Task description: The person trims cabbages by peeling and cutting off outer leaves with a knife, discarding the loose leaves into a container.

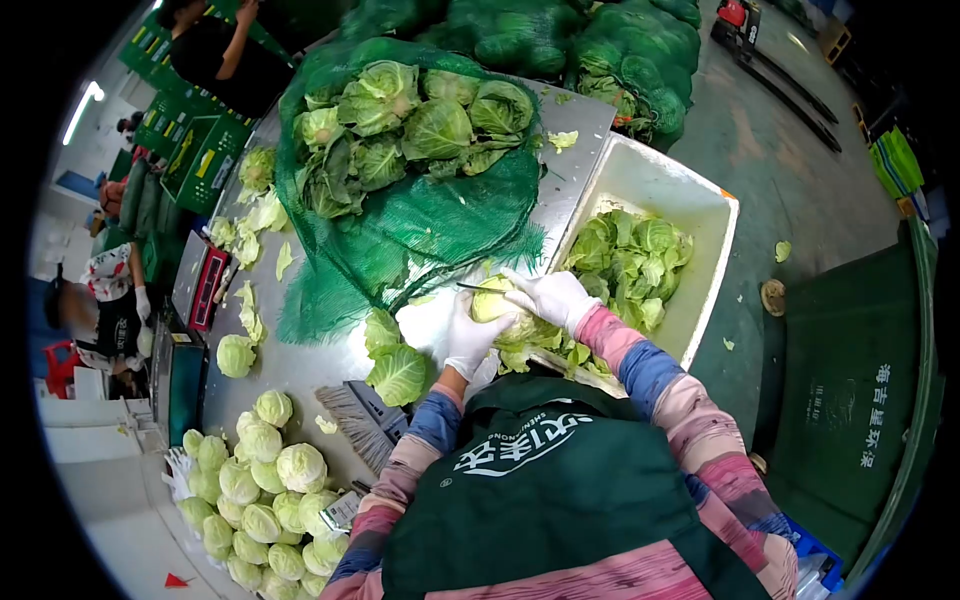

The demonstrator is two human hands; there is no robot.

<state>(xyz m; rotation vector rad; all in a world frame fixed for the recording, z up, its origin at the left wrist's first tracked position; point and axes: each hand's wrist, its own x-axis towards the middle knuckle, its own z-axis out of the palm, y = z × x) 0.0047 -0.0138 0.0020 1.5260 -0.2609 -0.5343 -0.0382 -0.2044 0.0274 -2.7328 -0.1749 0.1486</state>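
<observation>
In white gloves, both my hands are at a pale green cabbage in front of my apron. My left hand grips it from the left side. Closed over its right side, my right hand holds a thin dark knife, whose blade lies across the top of the cabbage; the handle is hidden. Loose outer leaves lie on the metal table left of my hands. Beside my right arm, a white bin contains many torn-off leaves.
An open green mesh sack of untrimmed cabbages lies ahead. Pale trimmed cabbages are heaped at lower left near a brush. A green waste bin stands right; a pallet jack is beyond. Co-workers are at left.
</observation>
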